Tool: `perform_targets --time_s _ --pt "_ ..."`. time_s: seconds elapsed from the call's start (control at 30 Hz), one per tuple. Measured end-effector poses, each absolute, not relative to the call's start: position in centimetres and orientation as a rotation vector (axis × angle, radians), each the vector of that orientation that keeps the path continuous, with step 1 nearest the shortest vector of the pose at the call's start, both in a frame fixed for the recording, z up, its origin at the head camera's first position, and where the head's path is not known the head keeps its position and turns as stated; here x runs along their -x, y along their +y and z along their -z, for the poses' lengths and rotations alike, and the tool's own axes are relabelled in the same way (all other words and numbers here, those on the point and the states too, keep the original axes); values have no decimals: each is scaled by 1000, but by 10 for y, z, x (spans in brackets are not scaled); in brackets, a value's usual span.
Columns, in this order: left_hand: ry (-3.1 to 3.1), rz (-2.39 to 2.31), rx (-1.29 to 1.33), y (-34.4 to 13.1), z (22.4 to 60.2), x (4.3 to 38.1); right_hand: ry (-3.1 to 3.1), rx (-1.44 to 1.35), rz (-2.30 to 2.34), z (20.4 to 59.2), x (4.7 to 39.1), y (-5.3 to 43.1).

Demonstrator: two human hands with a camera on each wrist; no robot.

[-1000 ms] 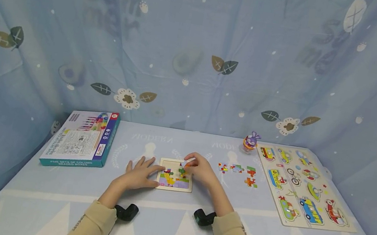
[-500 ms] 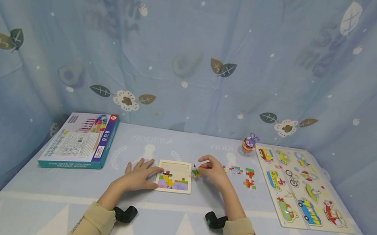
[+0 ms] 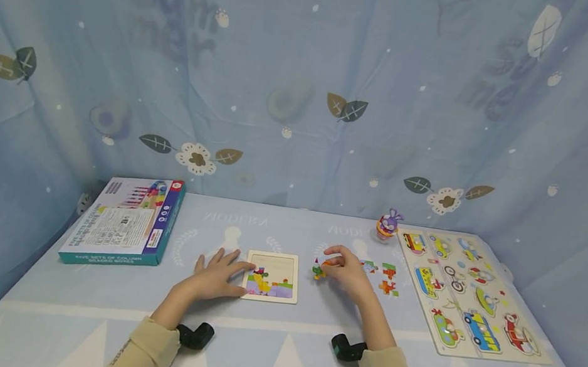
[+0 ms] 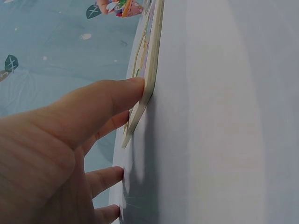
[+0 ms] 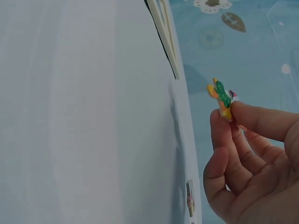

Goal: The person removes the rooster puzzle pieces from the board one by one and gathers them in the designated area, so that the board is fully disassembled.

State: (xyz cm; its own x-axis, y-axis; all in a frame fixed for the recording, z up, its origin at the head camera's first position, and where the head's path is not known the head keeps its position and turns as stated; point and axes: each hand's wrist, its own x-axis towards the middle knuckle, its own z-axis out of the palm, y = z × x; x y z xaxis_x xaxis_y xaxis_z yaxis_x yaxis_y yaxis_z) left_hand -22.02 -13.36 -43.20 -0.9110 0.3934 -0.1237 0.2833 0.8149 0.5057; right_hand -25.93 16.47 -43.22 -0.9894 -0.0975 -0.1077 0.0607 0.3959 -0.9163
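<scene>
Between thumb and fingertips, my right hand (image 3: 347, 275) pinches a green and orange jigsaw piece (image 5: 222, 97), held up off the table in the right wrist view. It is just right of a small wooden puzzle tray (image 3: 268, 299). Joined pieces with a yellow animal picture fill the tray's lower part, and bare wood shows above. My left hand (image 3: 217, 277) lies at the tray's left side with fingers spread. Its thumb (image 4: 126, 88) and index finger touch the tray's edge, while other fingertips meet the cloth. Several loose jigsaw pieces (image 3: 389, 271) lie right of my right hand, which partly hides them.
At the right lies a large vehicle puzzle board (image 3: 446, 350). Behind its near-left corner stands a purple rabbit figurine (image 3: 387, 224). A boxed toy set (image 3: 123, 221) sits at the left. A patterned blue curtain (image 3: 309, 84) hangs behind the table.
My right hand has lifted away from the tray and moved right, carrying the jigsaw piece. My left hand has stayed at the tray's left edge.
</scene>
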Motion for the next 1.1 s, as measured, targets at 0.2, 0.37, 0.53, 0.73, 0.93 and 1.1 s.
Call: perform_targets --time_s 0.2,0.37,0.53,0.73,0.93,1.1 --pt "2777 -708 -532 -134 435 221 2498 30 1651 430 254 176" --pt "2777 -701 -537 -134 435 220 2476 28 1690 431 251 186" --pt "2773 -713 -535 -134 435 220 2485 32 1703 429 248 195" --pt "2768 -712 -525 -133 435 221 2493 6 1701 427 246 207" --pt "2772 -703 -510 -132 435 222 2496 -45 1694 426 247 216" --pt "2766 -706 -506 -133 434 222 2502 -85 1668 427 249 219"
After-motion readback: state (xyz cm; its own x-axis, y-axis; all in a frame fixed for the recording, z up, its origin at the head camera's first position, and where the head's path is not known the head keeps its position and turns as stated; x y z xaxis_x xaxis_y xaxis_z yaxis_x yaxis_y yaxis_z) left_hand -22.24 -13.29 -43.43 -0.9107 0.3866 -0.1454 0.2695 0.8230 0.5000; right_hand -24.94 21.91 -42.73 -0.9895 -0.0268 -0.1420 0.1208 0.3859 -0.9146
